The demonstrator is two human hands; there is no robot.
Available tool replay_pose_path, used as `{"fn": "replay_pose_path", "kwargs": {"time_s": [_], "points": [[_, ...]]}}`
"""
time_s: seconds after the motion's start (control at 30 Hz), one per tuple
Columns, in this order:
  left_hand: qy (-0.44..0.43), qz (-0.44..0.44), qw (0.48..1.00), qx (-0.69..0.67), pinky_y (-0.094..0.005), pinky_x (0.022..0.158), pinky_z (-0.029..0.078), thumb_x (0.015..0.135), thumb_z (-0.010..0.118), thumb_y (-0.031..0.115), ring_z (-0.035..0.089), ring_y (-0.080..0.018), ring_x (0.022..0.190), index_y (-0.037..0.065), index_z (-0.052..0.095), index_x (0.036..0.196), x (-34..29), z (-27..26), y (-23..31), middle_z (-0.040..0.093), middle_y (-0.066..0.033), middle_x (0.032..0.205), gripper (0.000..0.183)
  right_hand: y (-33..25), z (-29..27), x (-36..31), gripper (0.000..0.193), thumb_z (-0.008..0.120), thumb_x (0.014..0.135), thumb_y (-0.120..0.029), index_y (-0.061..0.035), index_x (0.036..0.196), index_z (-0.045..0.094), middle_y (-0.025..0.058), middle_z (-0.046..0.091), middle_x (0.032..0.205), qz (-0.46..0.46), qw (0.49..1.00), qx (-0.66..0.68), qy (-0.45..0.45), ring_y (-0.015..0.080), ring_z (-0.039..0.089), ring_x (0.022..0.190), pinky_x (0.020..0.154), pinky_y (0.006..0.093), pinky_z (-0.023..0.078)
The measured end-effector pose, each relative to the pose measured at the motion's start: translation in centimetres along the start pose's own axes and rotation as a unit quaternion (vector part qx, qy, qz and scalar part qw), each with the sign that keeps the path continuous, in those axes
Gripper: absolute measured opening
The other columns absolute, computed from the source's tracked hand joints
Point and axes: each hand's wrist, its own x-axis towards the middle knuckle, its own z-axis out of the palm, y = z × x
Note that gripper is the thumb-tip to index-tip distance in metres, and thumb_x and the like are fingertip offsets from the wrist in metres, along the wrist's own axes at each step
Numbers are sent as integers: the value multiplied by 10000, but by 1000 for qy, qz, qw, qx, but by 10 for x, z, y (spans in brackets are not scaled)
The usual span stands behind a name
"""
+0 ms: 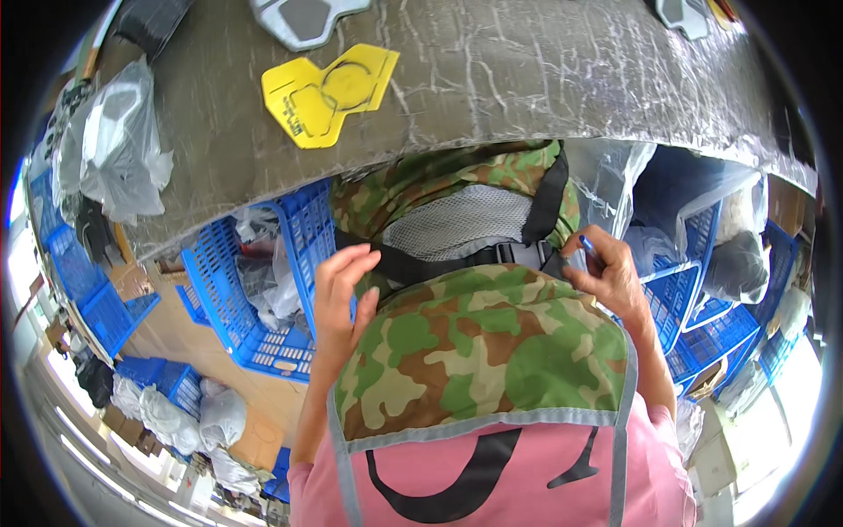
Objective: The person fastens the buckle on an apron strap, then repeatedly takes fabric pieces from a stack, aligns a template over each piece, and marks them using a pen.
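A camouflage fabric piece with a grey mesh panel (457,220) hangs over the table's near edge, toward me. Its black strap (413,266) runs across the front to a black side-release buckle (525,255), which looks fastened. A camouflage flap with grey edging (487,351) lies over my pink shirt. My left hand (341,290) is beside the strap's left part, thumb and fingers apart, holding nothing I can see. Right of the buckle, my right hand (606,270) pinches the strap end. A thin blue item (586,244), perhaps a pen, sits among its fingers.
On the dark, creased table cover (527,79) lies a yellow template (329,95); a grey-white shaped piece (307,19) is at the far edge. Blue crates with bagged goods stand below, at left (233,290) and right (676,303). A plastic bag (123,145) hangs at the left.
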Motion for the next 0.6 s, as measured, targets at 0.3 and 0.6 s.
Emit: {"fn": "replay_pose_path", "kwargs": {"time_s": [0.3,0.6], "points": [[27,-124,992,9,-413,941,497,820,687,5,553,-318,1213,61,612,1293,-39,8,-14,575,-142,1312,482,-9,9,-17,449,849,696,-134,-68,1105,675,46,614,1038,-78,996,9,50,151,484,619,548,286,398],[-95,159,966,183,-428,971,422,740,766,163,591,-262,1079,124,620,1231,38,13,14,612,-56,1095,513,-39,5,-30,300,784,719,-39,-79,987,656,69,626,1065,-225,962,-155,-19,284,688,855,712,366,570]]}}
